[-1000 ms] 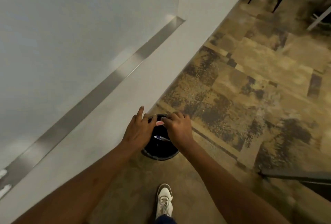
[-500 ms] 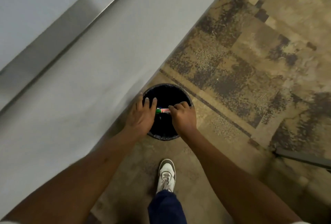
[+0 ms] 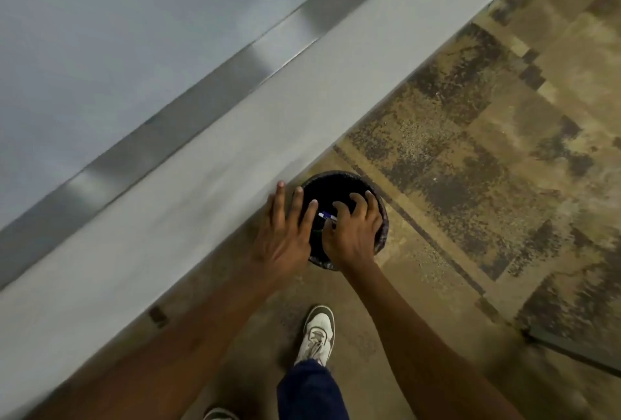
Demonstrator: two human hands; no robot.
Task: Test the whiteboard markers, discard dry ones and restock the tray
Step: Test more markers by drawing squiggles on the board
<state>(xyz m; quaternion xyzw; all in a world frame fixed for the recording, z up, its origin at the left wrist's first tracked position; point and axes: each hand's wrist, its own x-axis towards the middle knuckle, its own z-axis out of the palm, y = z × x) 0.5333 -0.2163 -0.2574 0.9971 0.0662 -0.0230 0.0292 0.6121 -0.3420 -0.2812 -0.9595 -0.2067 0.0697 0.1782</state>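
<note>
A round black bin stands on the floor against the wall. Both my hands hover over its opening. My left hand is flat, with its fingers straight and spread. My right hand has its fingers spread and loosely bent, holding nothing that I can see. In the gap between the hands a blue-and-white marker shows against the dark inside of the bin; I cannot tell whether it is lying there or falling. The whiteboard and its metal tray run diagonally across the upper left.
A grey wall band lies below the tray. Patterned brown carpet covers the floor to the right. My white shoe stands just behind the bin. A dark metal bar crosses the lower right corner.
Both hands have opened their fingers over the bin. The green-and-red marker held between them half a second ago is out of sight.
</note>
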